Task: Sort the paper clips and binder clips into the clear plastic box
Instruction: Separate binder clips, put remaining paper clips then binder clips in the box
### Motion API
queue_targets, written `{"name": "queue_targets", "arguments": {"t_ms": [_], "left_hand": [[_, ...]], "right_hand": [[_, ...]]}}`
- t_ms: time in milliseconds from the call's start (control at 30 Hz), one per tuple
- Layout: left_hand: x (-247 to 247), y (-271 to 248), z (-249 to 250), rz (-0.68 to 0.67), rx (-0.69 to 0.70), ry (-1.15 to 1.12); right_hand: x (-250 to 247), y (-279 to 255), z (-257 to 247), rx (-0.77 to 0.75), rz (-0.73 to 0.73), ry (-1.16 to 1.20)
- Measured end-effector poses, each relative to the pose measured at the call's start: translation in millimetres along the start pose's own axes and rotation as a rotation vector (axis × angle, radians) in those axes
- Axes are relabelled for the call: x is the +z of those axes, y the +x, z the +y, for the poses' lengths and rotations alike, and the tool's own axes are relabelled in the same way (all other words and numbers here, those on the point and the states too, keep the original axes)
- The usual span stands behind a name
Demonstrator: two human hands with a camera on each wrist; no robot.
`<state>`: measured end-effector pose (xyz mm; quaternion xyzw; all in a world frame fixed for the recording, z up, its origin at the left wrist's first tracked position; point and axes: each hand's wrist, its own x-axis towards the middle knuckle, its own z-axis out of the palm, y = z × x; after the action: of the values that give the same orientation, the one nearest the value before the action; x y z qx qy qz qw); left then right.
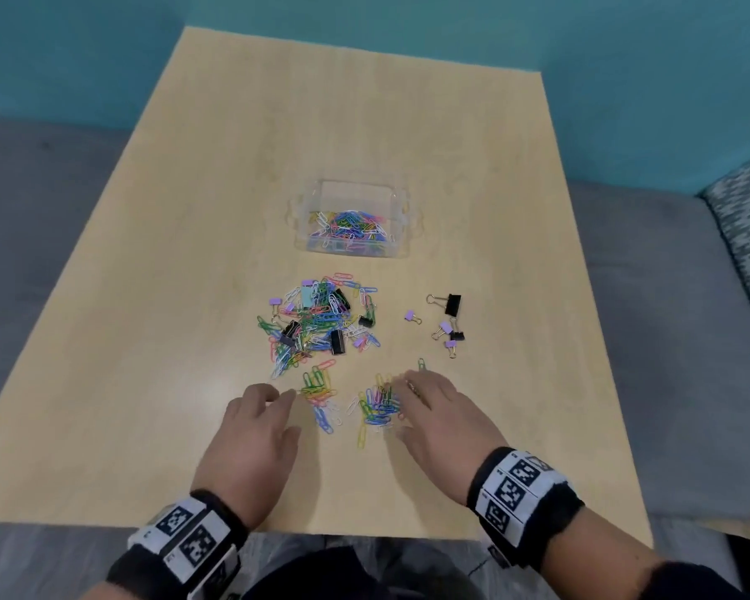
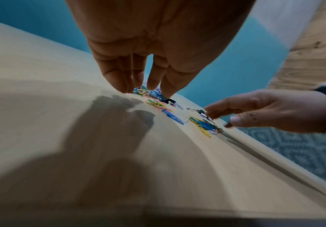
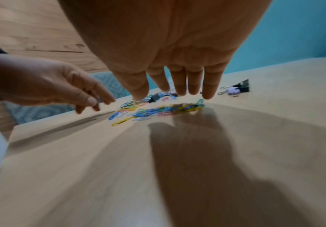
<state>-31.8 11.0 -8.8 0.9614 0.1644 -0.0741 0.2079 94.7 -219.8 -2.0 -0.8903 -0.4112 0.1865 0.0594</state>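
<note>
- Right hand (image 1: 436,409) spread flat, fingers straight, touching the right edge of a small heap of paper clips (image 1: 379,407) on the worktop (image 1: 191,253); heap just left of it.
- Left hand (image 1: 256,430) relaxed, holding nothing, fingertips at a second small heap (image 1: 319,394).
- Clear plastic box (image 1: 351,218) straight ahead, beyond the mixed pile (image 1: 321,322).
- Loose binder clips (image 1: 449,322) nearer the right hand.

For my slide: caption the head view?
Both hands, left hand and right hand, gather paper clips before the clear plastic box.
</note>
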Motion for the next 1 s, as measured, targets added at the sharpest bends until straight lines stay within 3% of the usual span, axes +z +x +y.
{"name": "queue_targets", "arguments": {"t_ms": [100, 200, 467, 633, 1000], "left_hand": [[3.1, -4.2, -3.6, -0.027, -0.053, -0.088], [4.5, 5.3, 7.2, -0.081, -0.033, -0.108], [12.5, 45.1, 41.9, -0.139, 0.088, 0.001], [18.4, 54.1, 41.5, -0.095, 0.131, 0.007], [10.8, 55.8, 34.3, -0.118, 0.144, 0.043]], "right_hand": [[-2.5, -9.8, 3.4, 0.251, 0.021, 0.152], [0.1, -0.3, -3.0, 0.353, -0.013, 0.188], [7.9, 48.6, -47.2, 0.192, 0.010, 0.183], [10.2, 57.3, -47.4, 0.131, 0.003, 0.108], [0.0, 54.5, -30.6, 0.181, -0.044, 0.127]]}}
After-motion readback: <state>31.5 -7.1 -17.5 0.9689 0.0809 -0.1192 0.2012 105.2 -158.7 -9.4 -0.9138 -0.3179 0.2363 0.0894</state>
